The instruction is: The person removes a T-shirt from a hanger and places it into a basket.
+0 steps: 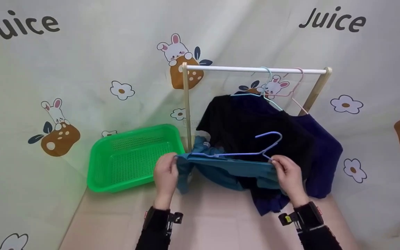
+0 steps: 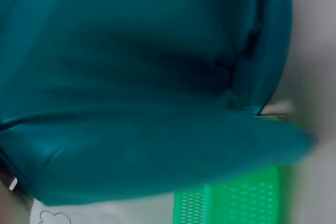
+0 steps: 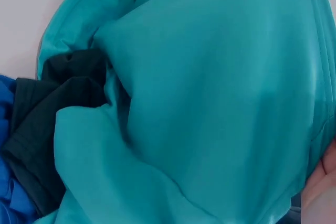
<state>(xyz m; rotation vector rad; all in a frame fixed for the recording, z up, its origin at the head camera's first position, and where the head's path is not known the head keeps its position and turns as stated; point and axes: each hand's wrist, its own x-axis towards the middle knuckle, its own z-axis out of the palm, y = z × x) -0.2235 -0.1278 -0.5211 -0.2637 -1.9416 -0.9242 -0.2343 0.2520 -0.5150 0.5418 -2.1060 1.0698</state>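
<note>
Bunny-print backdrop behind; near the front a teal garment (image 1: pixel 227 168) hangs stretched on a lilac hanger (image 1: pixel 252 151), left hand (image 1: pixel 165 175) and right hand (image 1: pixel 290 175) pinching its ends, seemingly threaded but not yet on the rail (image 1: pixel 255 69); green basket (image 1: pixel 130 156) left

A staged laundry corner; a cartoon "Juice" bunny backdrop (image 1: pixel 82 69) drapes around a small wooden clothes rack (image 1: pixel 255 70) and green basket (image 1: pixel 130 156).
</note>
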